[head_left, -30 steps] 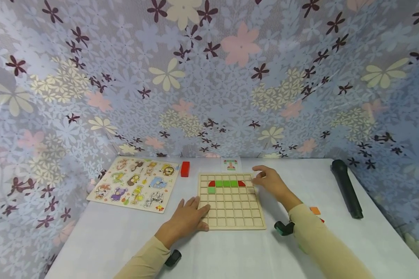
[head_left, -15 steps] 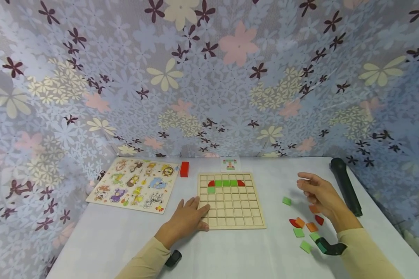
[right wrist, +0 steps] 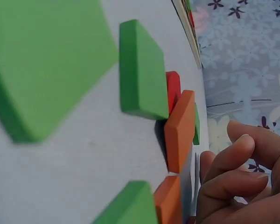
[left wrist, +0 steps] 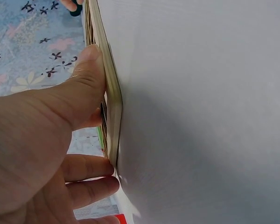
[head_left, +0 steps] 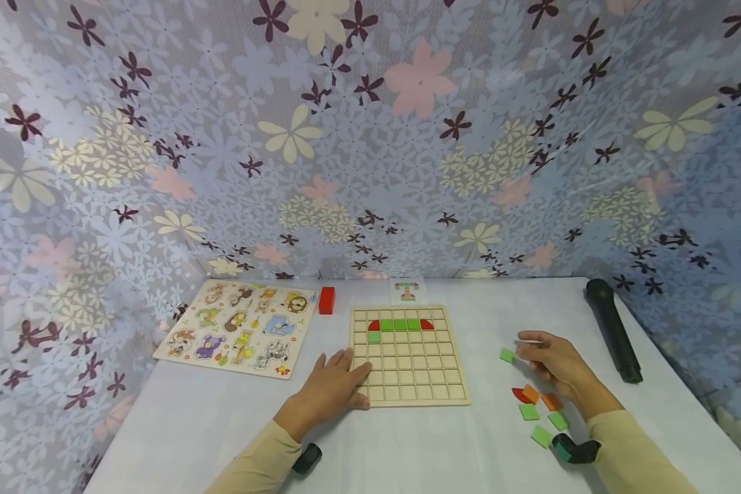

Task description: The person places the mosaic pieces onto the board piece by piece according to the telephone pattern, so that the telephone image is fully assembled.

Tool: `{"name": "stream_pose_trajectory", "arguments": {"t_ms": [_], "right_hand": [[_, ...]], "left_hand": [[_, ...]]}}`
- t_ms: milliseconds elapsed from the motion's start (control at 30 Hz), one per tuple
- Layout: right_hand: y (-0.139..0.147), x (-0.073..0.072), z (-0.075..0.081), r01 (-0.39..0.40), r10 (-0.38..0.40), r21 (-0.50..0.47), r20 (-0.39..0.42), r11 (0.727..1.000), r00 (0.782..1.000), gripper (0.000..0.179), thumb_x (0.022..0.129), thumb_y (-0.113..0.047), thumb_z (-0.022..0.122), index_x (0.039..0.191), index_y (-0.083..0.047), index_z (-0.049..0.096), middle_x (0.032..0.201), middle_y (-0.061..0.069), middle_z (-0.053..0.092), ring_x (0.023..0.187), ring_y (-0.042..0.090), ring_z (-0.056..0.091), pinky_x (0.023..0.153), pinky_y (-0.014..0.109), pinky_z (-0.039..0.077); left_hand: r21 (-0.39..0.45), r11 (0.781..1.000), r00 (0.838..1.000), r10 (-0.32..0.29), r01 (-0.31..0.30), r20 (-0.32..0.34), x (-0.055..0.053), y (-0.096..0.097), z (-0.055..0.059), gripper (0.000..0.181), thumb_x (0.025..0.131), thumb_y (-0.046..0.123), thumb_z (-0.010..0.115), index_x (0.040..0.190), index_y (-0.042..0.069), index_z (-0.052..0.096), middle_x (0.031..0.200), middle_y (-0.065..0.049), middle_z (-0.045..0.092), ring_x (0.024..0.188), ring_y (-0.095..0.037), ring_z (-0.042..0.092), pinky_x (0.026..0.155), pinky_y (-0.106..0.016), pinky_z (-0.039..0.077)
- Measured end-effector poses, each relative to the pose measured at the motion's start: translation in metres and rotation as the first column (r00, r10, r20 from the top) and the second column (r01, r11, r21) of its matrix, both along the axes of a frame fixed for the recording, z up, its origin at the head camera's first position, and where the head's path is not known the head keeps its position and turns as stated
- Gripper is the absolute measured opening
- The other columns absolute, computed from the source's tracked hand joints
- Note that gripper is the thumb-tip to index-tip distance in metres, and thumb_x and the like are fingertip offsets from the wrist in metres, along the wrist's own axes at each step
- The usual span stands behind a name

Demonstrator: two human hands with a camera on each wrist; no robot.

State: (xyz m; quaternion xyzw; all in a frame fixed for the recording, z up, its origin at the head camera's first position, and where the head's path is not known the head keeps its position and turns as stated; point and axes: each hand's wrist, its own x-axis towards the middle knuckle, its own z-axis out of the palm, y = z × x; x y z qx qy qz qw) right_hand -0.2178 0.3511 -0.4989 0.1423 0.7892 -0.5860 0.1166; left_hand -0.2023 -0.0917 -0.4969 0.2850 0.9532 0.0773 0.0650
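Observation:
My left hand point(head_left: 328, 385) rests at the near left corner of a wooden grid board point(head_left: 409, 379); its thumb and fingers touch the rim, as the left wrist view shows. On the board, green square tiles point(head_left: 400, 324) lie in a row between red rounded tiles point(head_left: 427, 324), with one green tile point(head_left: 374, 337) below at the left. My right hand point(head_left: 556, 362) hovers right of the board, fingers loosely bent, beside a lone green tile point(head_left: 507, 355). Nothing shows between its fingers in the right wrist view. Orange tiles point(right wrist: 179, 133), green tiles point(right wrist: 144, 70) and a red tile point(right wrist: 173, 88) lie scattered near it.
A pattern card point(head_left: 408, 291) lies behind the board, and a red block point(head_left: 326, 300) stands to its left. An animal puzzle board point(head_left: 237, 328) occupies the left of the white table point(head_left: 407, 453). A black cylindrical object point(head_left: 614, 331) lies at the right.
My right hand has left the board's right edge, moved right over the loose tiles, then lowered and shifted slightly left toward the lone green tile. The left hand has stayed put.

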Motion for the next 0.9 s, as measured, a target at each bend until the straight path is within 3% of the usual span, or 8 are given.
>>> {"name": "stream_pose_trajectory", "arguments": {"t_ms": [200, 500, 733, 900], "right_hand": [[-0.004, -0.002, 0.002, -0.015, 0.012, 0.089, 0.026, 0.996, 1.000, 0.056, 0.097, -0.016, 0.068, 0.147, 0.001, 0.046, 0.090, 0.001, 0.059, 0.063, 0.014, 0.051, 0.051, 0.025, 0.038], [-0.014, -0.001, 0.002, -0.027, 0.019, 0.231, 0.036, 0.972, 0.999, 0.053, 0.092, -0.014, 0.074, 0.140, -0.002, 0.054, 0.111, 0.010, 0.057, 0.079, 0.022, 0.053, 0.058, 0.029, 0.042], [-0.023, -0.005, 0.000, -0.063, 0.059, 0.404, 0.023, 0.912, 0.998, 0.048, 0.089, -0.010, 0.074, 0.133, 0.002, 0.060, 0.121, 0.021, 0.059, 0.106, 0.033, 0.052, 0.084, 0.039, 0.051], [-0.027, -0.006, 0.001, -0.103, 0.105, 0.472, 0.023, 0.876, 0.994, 0.047, 0.091, -0.013, 0.075, 0.132, 0.002, 0.060, 0.122, 0.024, 0.059, 0.108, 0.037, 0.053, 0.095, 0.054, 0.049]], "left_hand": [[0.004, 1.000, 1.000, 0.004, -0.004, 0.004, 0.001, 0.000, 0.001, 0.072, 0.086, 0.052, 0.071, 0.148, 0.018, 0.054, 0.156, -0.027, 0.042, 0.145, -0.042, 0.040, 0.114, -0.066, 0.031], [0.008, 1.000, 1.000, 0.007, -0.007, 0.007, 0.001, 0.000, 0.001, 0.072, 0.087, 0.052, 0.070, 0.148, 0.018, 0.055, 0.156, -0.027, 0.042, 0.145, -0.042, 0.039, 0.115, -0.066, 0.031], [0.005, 1.000, 1.000, 0.009, -0.009, 0.020, 0.001, 0.001, 0.002, 0.072, 0.087, 0.051, 0.071, 0.149, 0.018, 0.054, 0.156, -0.027, 0.041, 0.146, -0.041, 0.039, 0.115, -0.065, 0.030], [0.002, 1.000, 1.000, 0.002, -0.002, 0.015, 0.001, 0.001, 0.003, 0.071, 0.087, 0.051, 0.071, 0.148, 0.018, 0.054, 0.156, -0.027, 0.042, 0.145, -0.041, 0.040, 0.115, -0.065, 0.032]]}}
